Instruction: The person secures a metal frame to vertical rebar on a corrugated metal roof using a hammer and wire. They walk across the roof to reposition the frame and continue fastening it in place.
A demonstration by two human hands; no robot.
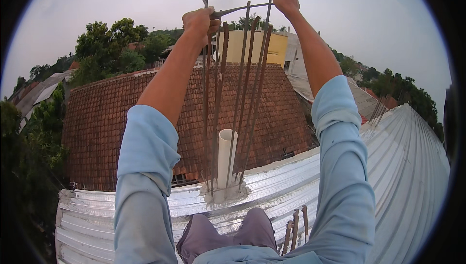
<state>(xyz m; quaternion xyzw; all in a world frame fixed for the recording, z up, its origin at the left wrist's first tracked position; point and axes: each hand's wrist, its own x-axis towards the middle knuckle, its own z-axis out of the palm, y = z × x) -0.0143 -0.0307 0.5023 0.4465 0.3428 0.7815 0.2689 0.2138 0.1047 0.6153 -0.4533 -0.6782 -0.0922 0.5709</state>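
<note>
Both arms are raised, and a bent rectangular steel stirrup [242,8] is held between my hands at the top of several upright rebars [205,94]. My left hand [198,21] is closed round its near left corner. At the right end, my right hand [286,1] grips the same stirrup. Some rebar tips stand within or against the loop; which bars pass fully through it I cannot tell. Below, a white plastic pipe [226,159] stands upright among the bars, its top end open. Bars and pipe rise from a rough concrete base [221,197].
Shiny corrugated metal roofing [286,181] lies around the base and extends right. Short rusty rebar stubs [295,232] stick up beside my right knee. Beyond is a tiled roof [131,133], with a yellow building [276,49] and trees [111,41] behind. More rebars [377,111] rise at right.
</note>
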